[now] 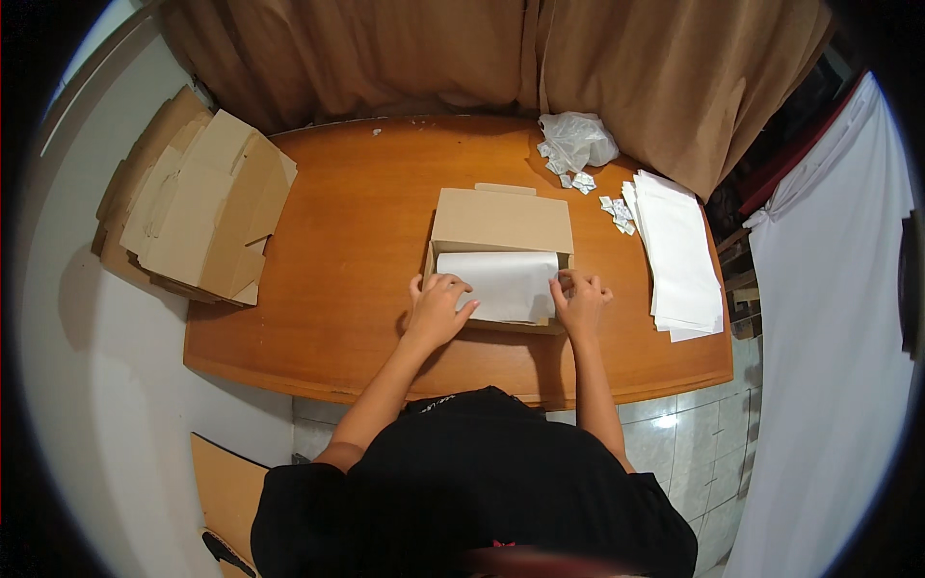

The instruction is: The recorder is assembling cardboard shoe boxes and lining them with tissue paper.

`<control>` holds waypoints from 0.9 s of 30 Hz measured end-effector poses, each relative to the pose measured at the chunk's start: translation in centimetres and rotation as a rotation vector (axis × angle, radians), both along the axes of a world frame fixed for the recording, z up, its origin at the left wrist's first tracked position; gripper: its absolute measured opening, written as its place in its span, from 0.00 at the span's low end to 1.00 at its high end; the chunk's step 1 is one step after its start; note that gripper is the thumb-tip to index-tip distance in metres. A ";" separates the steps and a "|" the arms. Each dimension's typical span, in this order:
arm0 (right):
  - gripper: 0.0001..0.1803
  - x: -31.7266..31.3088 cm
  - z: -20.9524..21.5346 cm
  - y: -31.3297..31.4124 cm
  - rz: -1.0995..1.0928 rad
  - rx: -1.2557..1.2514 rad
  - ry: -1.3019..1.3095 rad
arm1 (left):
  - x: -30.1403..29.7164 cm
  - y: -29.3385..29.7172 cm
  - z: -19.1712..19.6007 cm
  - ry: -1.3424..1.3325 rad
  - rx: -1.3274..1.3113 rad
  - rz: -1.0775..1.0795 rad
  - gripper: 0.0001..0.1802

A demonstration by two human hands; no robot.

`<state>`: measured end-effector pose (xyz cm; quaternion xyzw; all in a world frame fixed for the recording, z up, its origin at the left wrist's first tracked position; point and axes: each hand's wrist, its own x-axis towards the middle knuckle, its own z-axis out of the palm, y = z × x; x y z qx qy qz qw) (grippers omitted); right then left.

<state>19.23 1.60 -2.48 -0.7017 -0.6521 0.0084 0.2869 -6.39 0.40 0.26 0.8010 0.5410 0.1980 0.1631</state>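
Observation:
A brown cardboard box (501, 220) stands on the table in front of me, its lid tilted back on the far side. White paper (499, 286) lies in it and covers most of the opening. My left hand (439, 310) is at the box's left side, thumb and fingers apart, fingertips at the paper's left edge. My right hand (580, 301) is at the right side, its thumb and forefinger close together on the paper's right edge and the other fingers curled. Whatever is under the paper is hidden.
Flattened cardboard boxes (198, 207) lean in a stack at the table's left. At the right lies a pile of white paper sheets (677, 255). Small white packets (619, 214) lie beside it, near a clear plastic bag (578, 141). Brown curtains (385, 58) hang behind the wooden table (328, 260).

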 end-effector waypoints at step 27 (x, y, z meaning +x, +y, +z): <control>0.31 1.7 -3.0 5.5 0.123 0.159 1.383 | -2.5 1.3 -6.8 -0.434 -0.022 0.278 0.30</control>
